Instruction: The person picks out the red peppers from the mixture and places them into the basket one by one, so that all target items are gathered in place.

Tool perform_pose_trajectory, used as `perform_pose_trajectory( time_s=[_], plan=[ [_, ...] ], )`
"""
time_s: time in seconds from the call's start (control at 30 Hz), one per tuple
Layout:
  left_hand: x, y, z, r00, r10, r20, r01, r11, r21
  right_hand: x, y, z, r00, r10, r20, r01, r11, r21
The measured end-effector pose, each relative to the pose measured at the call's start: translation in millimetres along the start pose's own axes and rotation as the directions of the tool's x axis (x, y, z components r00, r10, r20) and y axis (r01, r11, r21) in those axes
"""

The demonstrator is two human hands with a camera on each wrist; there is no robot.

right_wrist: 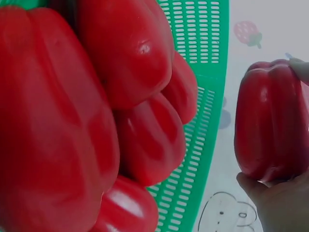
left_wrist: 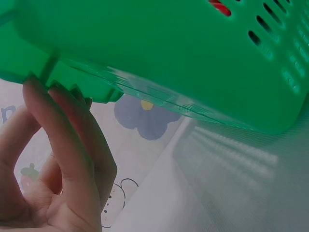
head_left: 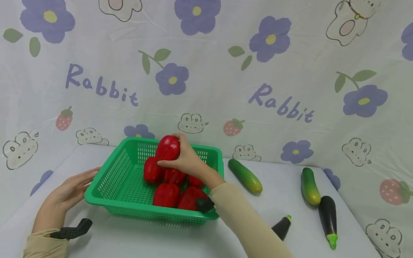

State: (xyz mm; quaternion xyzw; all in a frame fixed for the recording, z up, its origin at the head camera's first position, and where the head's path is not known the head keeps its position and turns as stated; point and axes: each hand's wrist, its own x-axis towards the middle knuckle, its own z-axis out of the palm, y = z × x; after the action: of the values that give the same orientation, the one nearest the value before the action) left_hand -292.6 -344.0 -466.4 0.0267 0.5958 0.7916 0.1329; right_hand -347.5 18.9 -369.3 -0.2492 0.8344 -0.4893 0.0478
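A red bell pepper (head_left: 168,148) is held in my right hand (head_left: 187,159), thumb on one end and fingers on the other, above the green basket (head_left: 114,208). The right wrist view shows this held pepper (right_wrist: 270,121) beside the basket's slotted wall (right_wrist: 193,145). Several more red bell peppers (head_left: 167,195) lie in the middle and right part of the basket. At the basket's left end, my left hand (head_left: 70,189) touches the rim with extended fingers. The left wrist view shows these fingertips (left_wrist: 36,92) against the rim's underside.
Right of the basket lies a green cucumber (head_left: 245,176) with a yellowish end. Farther right are another cucumber (head_left: 310,186) and an eggplant (head_left: 328,219). A second eggplant (head_left: 282,227) is partly hidden by my right sleeve. A patterned cloth (head_left: 210,66) hangs behind the white table (head_left: 142,243).
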Motion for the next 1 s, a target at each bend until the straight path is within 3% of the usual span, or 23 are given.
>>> perform_pose_trajectory(
  time_s=[0.27,0.7,1.0],
  plan=[
    [1.2,-2.8,-3.5,1.0,0.001,0.014,-0.001,1.0,-0.018,2.4,-2.8,10.0,0.994,0.06,0.092,-0.059,0.998,-0.011],
    [0.8,-2.0,-3.2,1.0,-0.009,0.009,0.009,1.0,-0.021,6.1,-6.8,24.8,0.965,0.122,0.232,-0.111,0.992,-0.061],
    [0.9,-1.1,-2.3,1.0,-0.009,0.009,0.009,1.0,-0.008,9.5,-10.0,32.6,0.95,0.095,0.298,-0.072,0.994,-0.086]
  ],
)
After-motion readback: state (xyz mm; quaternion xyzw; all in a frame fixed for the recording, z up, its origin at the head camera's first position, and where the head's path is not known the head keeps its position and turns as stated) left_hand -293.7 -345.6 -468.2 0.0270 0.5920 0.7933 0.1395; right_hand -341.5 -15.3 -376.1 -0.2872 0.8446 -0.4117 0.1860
